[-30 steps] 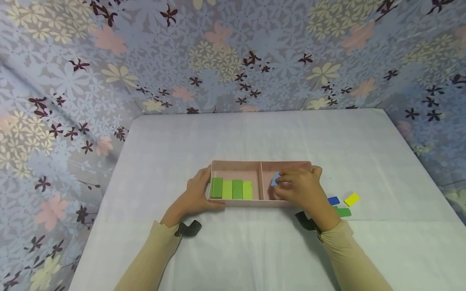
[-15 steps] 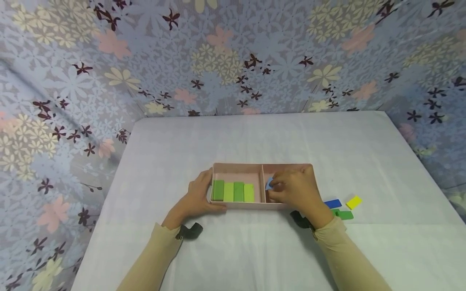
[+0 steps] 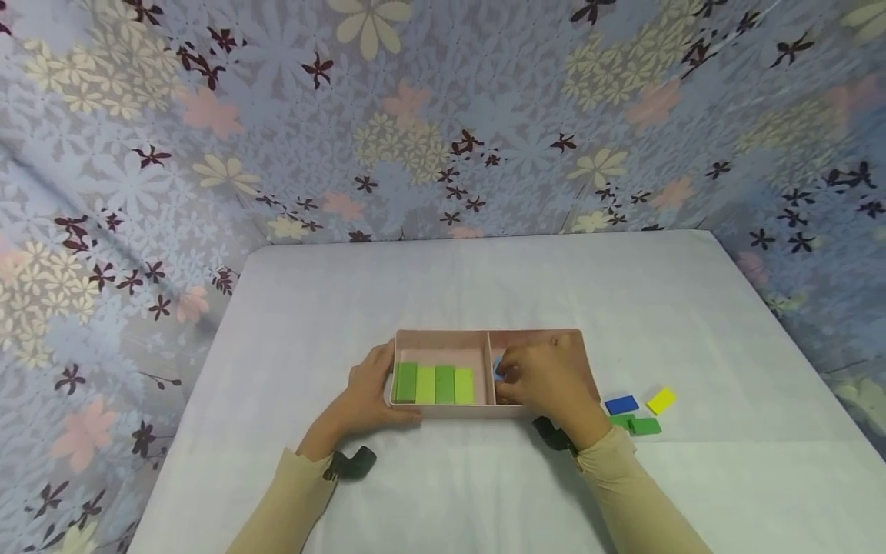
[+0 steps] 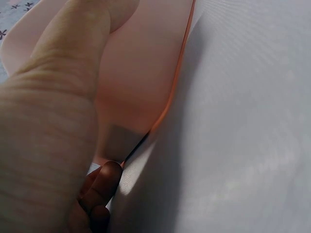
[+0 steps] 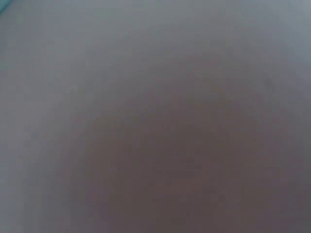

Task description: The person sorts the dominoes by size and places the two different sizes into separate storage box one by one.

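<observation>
A pale pink box [image 3: 443, 346] with a divider [image 3: 489, 369] lies on the table. Its left compartment holds a row of dark green blocks [image 3: 407, 382] and lighter green blocks [image 3: 425, 385] along the front wall. My left hand [image 3: 368, 391] grips the box's left end, thumb along the front side; the left wrist view shows that hand [image 4: 53, 121] against the pink wall [image 4: 141, 63]. Inside the right compartment, my right hand [image 3: 543, 375] pinches a light blue block [image 3: 497, 368] close beside the divider. Its fingers cover most of this block.
To the right of the box lie loose flat blocks: a dark blue one [image 3: 621, 405], a yellow one [image 3: 661, 400] and green ones [image 3: 646, 425]. White cloth [image 3: 415, 285] covers the table, with a flowered curtain [image 3: 298, 138] behind. The right wrist view is only a blur.
My right hand has moved left within the right compartment, bringing the light blue block up to the divider. My left hand keeps its grip on the box. The head view has tilted slightly.
</observation>
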Demonstrator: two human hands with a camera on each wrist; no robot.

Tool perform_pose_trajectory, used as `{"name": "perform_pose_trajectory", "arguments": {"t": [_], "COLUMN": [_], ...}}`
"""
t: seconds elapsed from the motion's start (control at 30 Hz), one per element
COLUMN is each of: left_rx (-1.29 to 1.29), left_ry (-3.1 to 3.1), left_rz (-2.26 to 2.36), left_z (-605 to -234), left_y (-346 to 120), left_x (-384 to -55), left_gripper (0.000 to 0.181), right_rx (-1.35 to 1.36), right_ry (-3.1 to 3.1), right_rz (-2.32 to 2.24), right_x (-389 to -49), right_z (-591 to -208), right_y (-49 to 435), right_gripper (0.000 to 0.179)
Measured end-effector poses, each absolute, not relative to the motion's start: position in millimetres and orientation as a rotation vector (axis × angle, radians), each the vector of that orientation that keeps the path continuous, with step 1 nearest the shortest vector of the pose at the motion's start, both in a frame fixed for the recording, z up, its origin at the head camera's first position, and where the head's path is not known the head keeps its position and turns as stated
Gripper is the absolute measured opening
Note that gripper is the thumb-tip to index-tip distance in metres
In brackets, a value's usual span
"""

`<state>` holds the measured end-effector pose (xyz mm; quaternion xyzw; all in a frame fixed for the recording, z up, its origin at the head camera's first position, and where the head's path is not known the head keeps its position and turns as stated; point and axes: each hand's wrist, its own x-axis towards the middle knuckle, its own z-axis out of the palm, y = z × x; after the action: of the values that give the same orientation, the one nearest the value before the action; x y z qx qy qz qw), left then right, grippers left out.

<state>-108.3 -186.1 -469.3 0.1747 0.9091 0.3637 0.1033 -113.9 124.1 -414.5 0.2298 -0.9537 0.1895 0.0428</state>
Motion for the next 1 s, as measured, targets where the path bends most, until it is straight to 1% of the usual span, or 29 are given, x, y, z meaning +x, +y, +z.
{"name": "perform_pose_trajectory", "arguments": {"t": [0.33,1.0], "left_rx": [0.498,0.578], "left_ry": [2.677,2.704], "left_rz": [1.089,1.073], "left_z": [-467.9,-468.8], "left_y": [-186.3,-186.7], "left_x": [-101.1,-106.0], "left_gripper": [0.121,0.123], "right_rx": [0.599,0.664], "right_ry": [-2.973,-2.919], "right_rz": [0.603,0.600], "right_x": [-111.0,-117.8], "right_z": [-421.6,-423.4], "right_y": [121.0,121.2], "right_gripper": [0.016,0.021]}}
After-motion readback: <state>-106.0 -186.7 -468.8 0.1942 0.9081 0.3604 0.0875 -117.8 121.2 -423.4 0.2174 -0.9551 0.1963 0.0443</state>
